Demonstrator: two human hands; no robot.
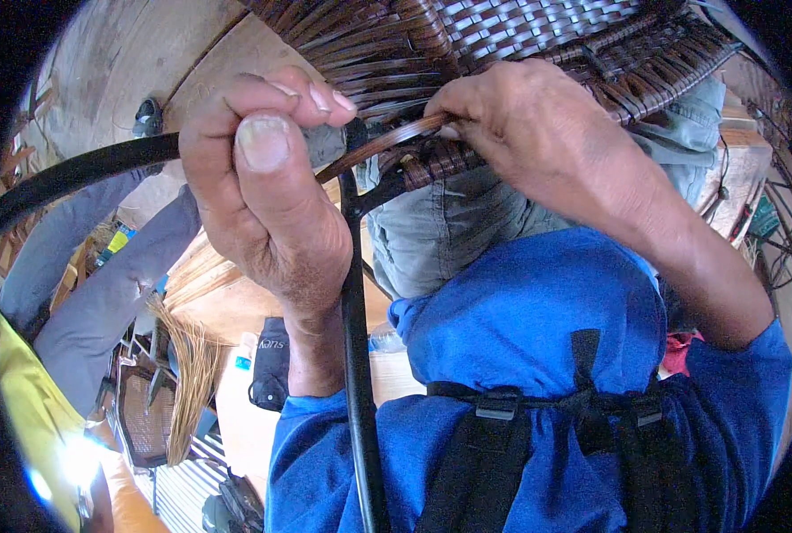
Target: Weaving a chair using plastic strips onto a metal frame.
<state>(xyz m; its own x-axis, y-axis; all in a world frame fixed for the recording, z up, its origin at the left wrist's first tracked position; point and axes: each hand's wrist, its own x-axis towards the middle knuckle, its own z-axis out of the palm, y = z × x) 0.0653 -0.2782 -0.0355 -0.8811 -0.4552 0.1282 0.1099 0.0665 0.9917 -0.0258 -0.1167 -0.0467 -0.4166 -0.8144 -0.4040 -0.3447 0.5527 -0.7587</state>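
Note:
A dark brown woven wicker piece (538, 35) with a black tubular frame (85, 173) lies across my lap. My left hand (272, 195) is closed around the curved frame tube, thumb bent toward the curled fingers. A glossy brown flat wicker strand (405, 133) runs from behind the left thumb to my right hand (538, 124), which pinches it between thumb and fingers. Below the strand, dark wrapping (440, 169) covers part of the frame near a joint. Another black tube (359, 355) passes down in front of my left forearm. The strand's end is hidden.
Another person's grey-trousered leg (120, 302) is at the left, with yellow cloth (32, 373) below it. A bundle of tan strands (187, 382) hangs near a small woven seat (143, 413). A black pouch (272, 364) lies on the light surface.

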